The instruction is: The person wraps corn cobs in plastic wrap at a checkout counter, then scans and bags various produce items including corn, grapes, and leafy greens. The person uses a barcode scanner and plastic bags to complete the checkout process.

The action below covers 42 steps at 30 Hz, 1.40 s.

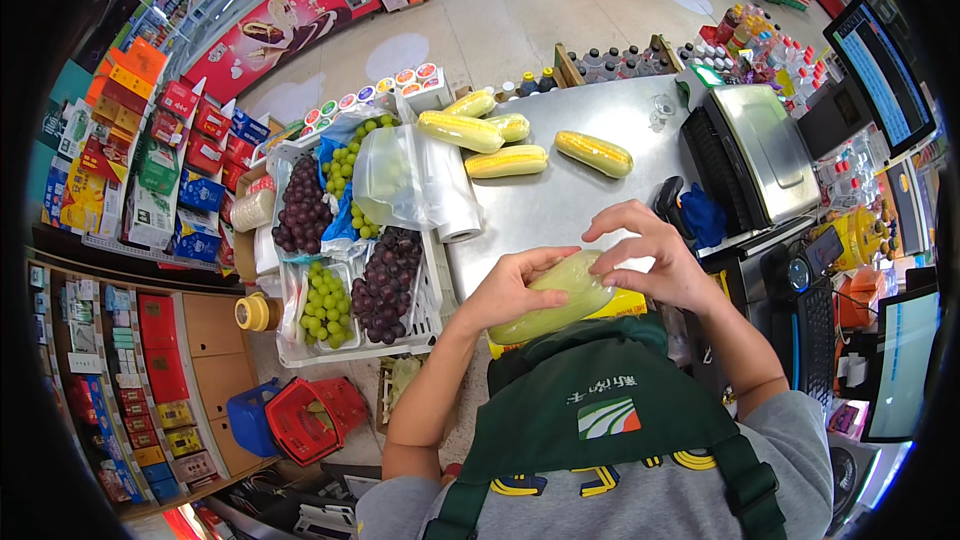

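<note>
Close to my chest, my left hand (521, 289) grips an ear of corn (553, 298) with green husk, covered in clear plastic film. My right hand (637, 251) is at its far end, fingers curled; whether they pinch the film cannot be told. Across the steel counter (525, 217) lie several wrapped ears with yellow kernels showing, one of them (594, 154) apart from the others (506, 161). Left of these are a roll of clear film (457, 217) and a clear plastic bag (394, 176).
A white crate (442, 277) of red and green grapes (327, 304) stands left. On the right are a weighing scale (765, 150), a handheld scanner (670, 202), a blue cloth (703, 215), a keyboard (814, 337) and monitors (881, 75). Bottles (615, 64) line the far edge. A red basket (311, 420) sits lower left.
</note>
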Each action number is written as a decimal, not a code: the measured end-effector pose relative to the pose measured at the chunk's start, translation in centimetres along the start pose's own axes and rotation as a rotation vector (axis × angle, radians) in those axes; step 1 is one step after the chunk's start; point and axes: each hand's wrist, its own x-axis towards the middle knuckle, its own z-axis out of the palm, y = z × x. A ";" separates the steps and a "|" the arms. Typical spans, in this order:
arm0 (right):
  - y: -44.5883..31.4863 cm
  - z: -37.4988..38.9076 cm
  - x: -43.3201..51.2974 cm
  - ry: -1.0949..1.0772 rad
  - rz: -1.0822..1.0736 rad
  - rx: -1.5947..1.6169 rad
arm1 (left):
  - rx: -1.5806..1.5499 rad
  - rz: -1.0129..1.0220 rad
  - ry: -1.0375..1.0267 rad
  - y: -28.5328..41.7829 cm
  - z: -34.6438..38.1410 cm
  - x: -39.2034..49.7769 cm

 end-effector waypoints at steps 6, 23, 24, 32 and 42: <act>-2.5 -0.1 1.5 -0.099 -0.287 -0.472 | 0.059 -0.028 0.017 0.5 0.5 -0.1; -1.1 4.7 -3.6 -0.260 0.018 -0.243 | 0.410 -0.017 -0.112 -3.8 2.7 -4.1; -1.3 4.4 -3.7 -0.287 0.050 -0.243 | 0.461 -0.011 -0.095 -3.6 3.1 -4.3; -1.8 1.6 -3.9 -0.597 0.136 -0.088 | 0.741 0.097 0.013 -1.9 5.8 -5.1; -1.8 5.1 -5.4 -0.251 0.269 -0.074 | 0.742 0.177 0.167 -3.0 7.0 -5.4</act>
